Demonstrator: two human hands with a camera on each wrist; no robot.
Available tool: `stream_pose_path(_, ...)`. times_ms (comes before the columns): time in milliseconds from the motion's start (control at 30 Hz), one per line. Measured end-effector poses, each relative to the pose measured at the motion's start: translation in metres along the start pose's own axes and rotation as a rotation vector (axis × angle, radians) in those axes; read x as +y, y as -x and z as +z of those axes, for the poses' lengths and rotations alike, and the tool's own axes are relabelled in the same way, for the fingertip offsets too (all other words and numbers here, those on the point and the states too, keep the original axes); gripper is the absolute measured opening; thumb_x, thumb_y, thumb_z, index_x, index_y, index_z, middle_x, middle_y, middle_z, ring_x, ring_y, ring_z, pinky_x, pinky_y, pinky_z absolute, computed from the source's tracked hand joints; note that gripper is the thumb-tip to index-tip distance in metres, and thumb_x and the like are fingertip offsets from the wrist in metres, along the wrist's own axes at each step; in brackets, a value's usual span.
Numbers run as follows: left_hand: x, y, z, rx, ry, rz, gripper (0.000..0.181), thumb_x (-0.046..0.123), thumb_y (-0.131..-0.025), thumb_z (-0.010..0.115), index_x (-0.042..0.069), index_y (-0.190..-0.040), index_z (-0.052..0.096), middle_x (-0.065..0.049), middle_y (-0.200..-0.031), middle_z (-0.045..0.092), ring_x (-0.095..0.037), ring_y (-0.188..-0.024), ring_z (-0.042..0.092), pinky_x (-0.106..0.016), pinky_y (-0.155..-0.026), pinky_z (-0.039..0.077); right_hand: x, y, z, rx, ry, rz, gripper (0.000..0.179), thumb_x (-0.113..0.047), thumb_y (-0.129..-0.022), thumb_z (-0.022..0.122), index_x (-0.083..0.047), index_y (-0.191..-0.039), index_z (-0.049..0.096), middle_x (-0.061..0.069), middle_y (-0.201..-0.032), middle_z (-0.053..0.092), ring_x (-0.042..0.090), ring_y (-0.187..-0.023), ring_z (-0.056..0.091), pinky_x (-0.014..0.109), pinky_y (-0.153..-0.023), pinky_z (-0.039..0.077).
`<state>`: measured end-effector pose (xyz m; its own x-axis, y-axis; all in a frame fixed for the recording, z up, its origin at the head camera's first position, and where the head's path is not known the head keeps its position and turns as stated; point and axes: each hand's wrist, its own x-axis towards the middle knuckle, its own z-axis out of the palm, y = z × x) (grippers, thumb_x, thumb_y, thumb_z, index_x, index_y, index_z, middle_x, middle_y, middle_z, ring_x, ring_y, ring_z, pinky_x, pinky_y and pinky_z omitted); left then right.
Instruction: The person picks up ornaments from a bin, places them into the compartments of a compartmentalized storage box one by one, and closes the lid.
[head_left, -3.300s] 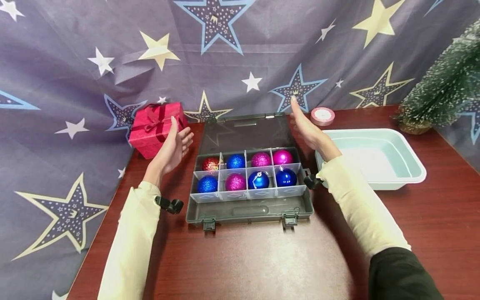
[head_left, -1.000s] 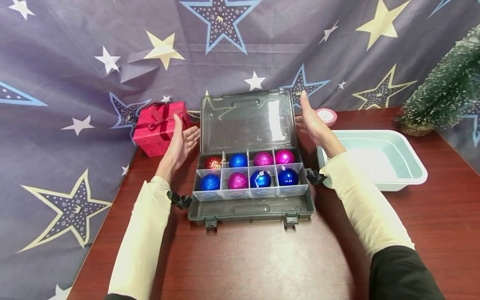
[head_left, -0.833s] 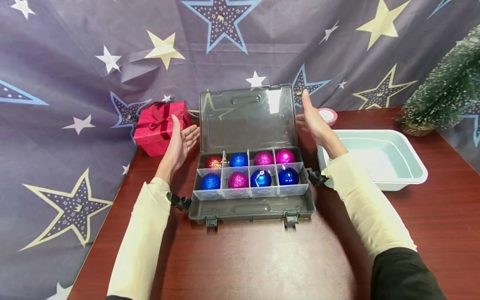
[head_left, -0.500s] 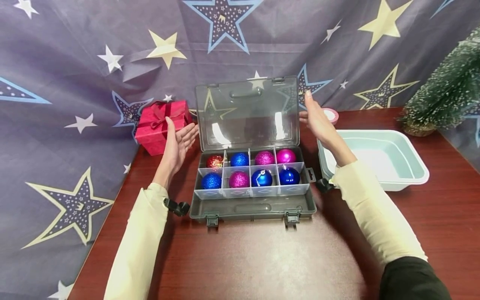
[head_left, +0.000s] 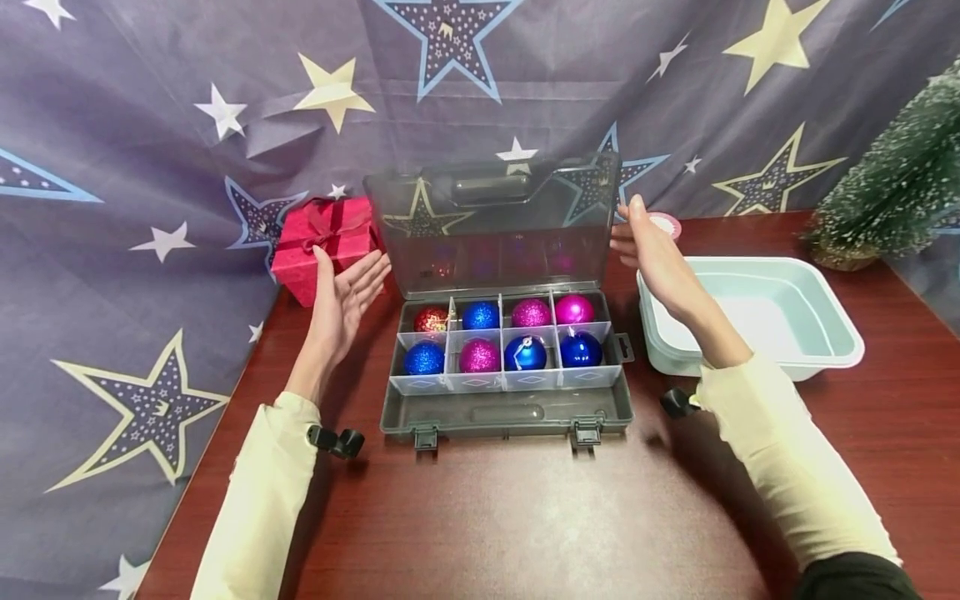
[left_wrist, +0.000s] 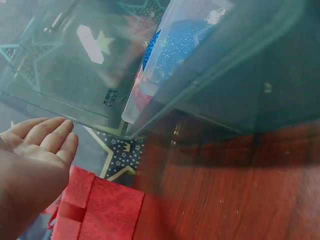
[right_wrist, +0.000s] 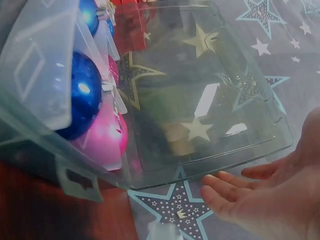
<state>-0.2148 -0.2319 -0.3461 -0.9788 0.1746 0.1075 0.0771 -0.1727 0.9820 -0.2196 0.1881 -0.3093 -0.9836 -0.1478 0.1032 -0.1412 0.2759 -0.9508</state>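
Note:
A grey see-through plastic case (head_left: 507,414) lies on the table with its lid (head_left: 487,221) standing up, its top edge leaning towards me. White dividers part the case into compartments, each with one Christmas ball: glittery blue (head_left: 424,357), glittery pink (head_left: 479,356), shiny blue (head_left: 581,349), shiny pink (head_left: 574,309), red (head_left: 431,320) and others. My left hand (head_left: 337,304), fingers straight and palm inward, is beside the lid's left edge. At the lid's right edge is my right hand (head_left: 663,262), its fingers extended; whether they touch the lid I cannot tell. Neither hand holds anything.
Behind my left hand sits a red gift box (head_left: 322,242) with a ribbon. A pale green basin (head_left: 836,325) stands right of the case, with a ribbon roll (head_left: 665,225) behind it. A small frosted tree (head_left: 892,183) is at the far right. Starry cloth (head_left: 480,92) hangs behind.
The lid has swung up from lying back and now tilts towards me. Both hands have come nearer to me with it, and the right hand has also moved right. The balls have stayed in place.

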Motion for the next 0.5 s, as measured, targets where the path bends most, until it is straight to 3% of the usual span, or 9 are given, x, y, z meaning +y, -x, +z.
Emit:
stream_pose_path(200, 0.002, 0.015, 0.002, -0.014, -0.062, 0.029, 0.099, 0.070, -0.103, 0.005, -0.009, -0.159, 0.027, -0.028, -0.162, 0.028, -0.031, -0.153, 0.027, -0.034, -0.123, 0.021, 0.001, 0.018, 0.001, -0.031, 0.011, -0.048, 0.071, -0.045, -0.113, 0.011, 0.007, -0.159, 0.029, 0.033, -0.155, 0.040, 0.044, -0.144, 0.040, 0.056, -0.117, 0.030)
stream_pose_path(500, 0.001, 0.033, 0.002, -0.075, -0.172, 0.062, 0.105, 0.076, -0.101, 0.012, -0.011, -0.158, 0.023, -0.030, -0.163, 0.024, -0.036, -0.154, 0.019, -0.035, -0.124, 0.016, 0.006, 0.046, 0.005, -0.052, 0.067, -0.122, 0.062, -0.034, -0.115, 0.020, 0.009, -0.160, 0.024, 0.030, -0.160, 0.033, 0.043, -0.147, 0.035, 0.056, -0.116, 0.030)
